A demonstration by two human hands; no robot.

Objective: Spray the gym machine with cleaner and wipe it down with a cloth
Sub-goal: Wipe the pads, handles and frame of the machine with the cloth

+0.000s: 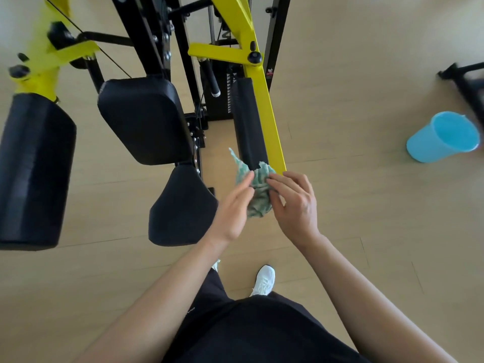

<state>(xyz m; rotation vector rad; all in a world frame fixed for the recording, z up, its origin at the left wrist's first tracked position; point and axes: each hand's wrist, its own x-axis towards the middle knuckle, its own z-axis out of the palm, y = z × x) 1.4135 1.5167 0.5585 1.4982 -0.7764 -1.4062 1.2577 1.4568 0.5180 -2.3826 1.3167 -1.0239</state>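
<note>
The crumpled green-and-white cloth [258, 189] lies lengthwise away from the person, one corner pointing forward and left past the fingertips. It sits between the hands. The left hand [233, 208] rests straight fingers on its left side and the right hand [294, 205] pinches its right side. Its far end touches the black pad [247, 121] of the gym machine [264, 100]. A blue bucket [442, 137] is well right of the right hand.
</note>
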